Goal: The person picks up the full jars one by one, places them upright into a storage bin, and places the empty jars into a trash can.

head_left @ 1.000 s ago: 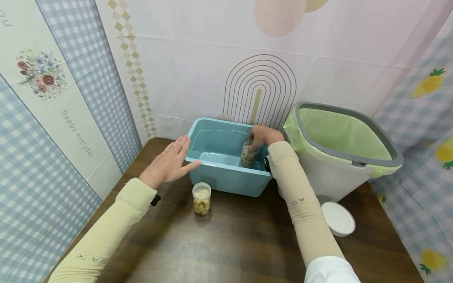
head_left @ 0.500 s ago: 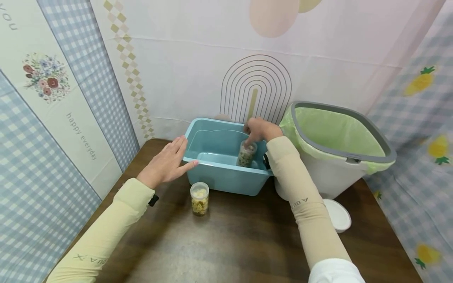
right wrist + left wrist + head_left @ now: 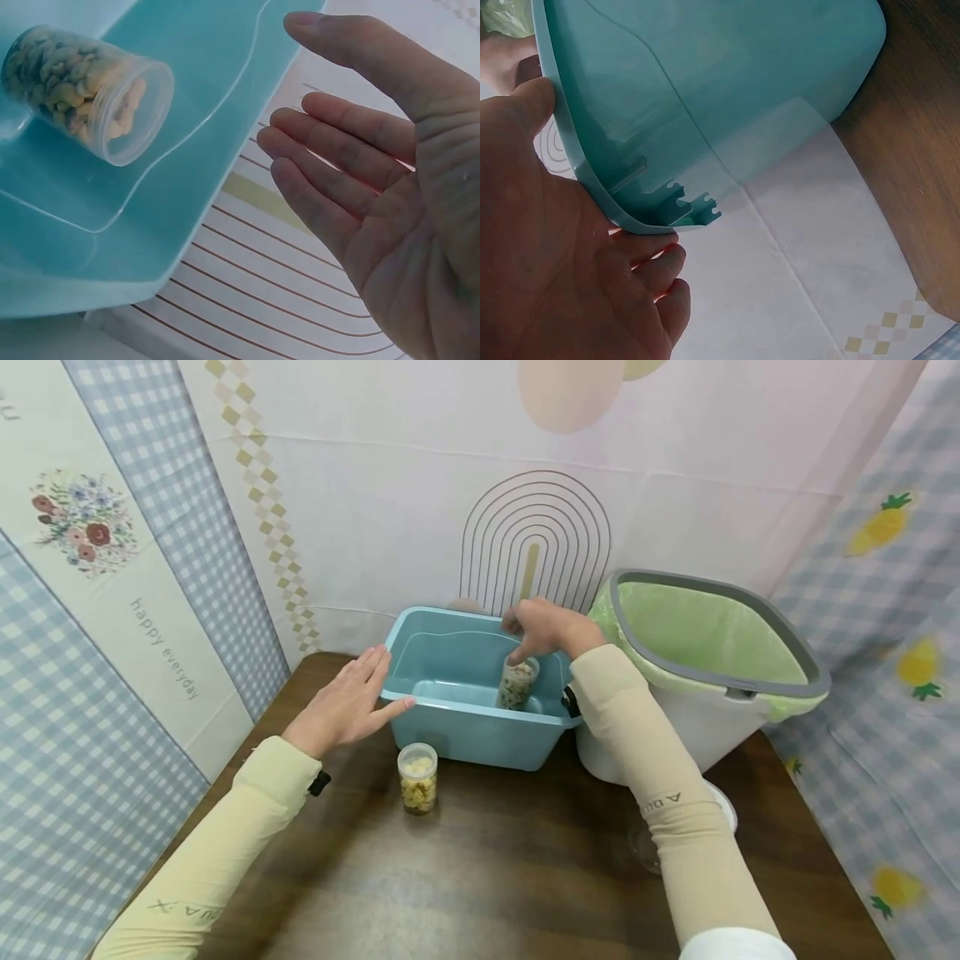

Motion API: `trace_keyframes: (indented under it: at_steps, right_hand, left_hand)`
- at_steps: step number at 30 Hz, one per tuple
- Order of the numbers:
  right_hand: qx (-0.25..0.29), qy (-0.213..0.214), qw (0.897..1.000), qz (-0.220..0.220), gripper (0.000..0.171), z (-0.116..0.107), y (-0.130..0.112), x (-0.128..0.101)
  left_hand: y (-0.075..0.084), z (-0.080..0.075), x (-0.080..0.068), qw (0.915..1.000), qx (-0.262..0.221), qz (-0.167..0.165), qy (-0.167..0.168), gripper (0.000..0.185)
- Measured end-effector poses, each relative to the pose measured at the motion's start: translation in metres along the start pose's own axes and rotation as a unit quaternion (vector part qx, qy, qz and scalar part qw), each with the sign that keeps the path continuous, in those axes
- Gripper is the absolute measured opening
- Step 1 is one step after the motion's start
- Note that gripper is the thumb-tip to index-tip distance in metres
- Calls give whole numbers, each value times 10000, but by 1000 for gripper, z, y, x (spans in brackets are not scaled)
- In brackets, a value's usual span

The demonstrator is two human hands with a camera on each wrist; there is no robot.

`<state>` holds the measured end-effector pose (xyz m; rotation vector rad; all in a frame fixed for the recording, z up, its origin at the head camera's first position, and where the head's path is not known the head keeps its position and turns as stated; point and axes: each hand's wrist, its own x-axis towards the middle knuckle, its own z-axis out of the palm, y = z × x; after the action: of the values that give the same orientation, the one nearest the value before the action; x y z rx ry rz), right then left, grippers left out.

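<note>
My left hand [image 3: 341, 706] rests at the left end of a blue plastic tub [image 3: 476, 739], fingers straight. In the left wrist view its thumb and fingertips touch the tub's rim [image 3: 564, 127]. Inside the tub, toward the right, a clear jar [image 3: 517, 685] of pale, nut-like pieces stands on the floor. Just above this jar is my right hand [image 3: 551, 627], holding nothing. The right wrist view shows the jar [image 3: 86, 90] apart from loosely bent fingers [image 3: 337, 139]. Another clear jar [image 3: 417, 781], with yellow pieces inside, stands on the table before the tub.
A white bin [image 3: 667, 735] with a grey rim and green liner stands right of the tub. Partly behind my right sleeve are a white round lid-like thing [image 3: 725, 807] and a clear round piece [image 3: 643, 847] on the brown table [image 3: 480, 877].
My right hand has let go of the jar in the tub and lifted slightly above it, its fingers spreading. My left hand stays at the tub's rim. The head view has shifted slightly.
</note>
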<state>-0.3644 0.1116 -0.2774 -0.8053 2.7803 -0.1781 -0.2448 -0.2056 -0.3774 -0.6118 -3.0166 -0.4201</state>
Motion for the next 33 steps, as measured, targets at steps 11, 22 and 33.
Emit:
trace_keyframes:
  at_steps: [11,22,33]
  right_hand:
    - [140,-78,9982,-572,65,-13,-2,-8]
    - [-17,-179,9917,-1271,56,-15,-14,-17]
    - [-362,-450,9765,-2074,60,-8,-44,-27]
  left_hand:
    - [6,2,8,9999,-17,-150,-48,95]
    - [11,4,13,9998,-20,-207,18,94]
    - [12,7,20,9995,-37,-319,-11,96]
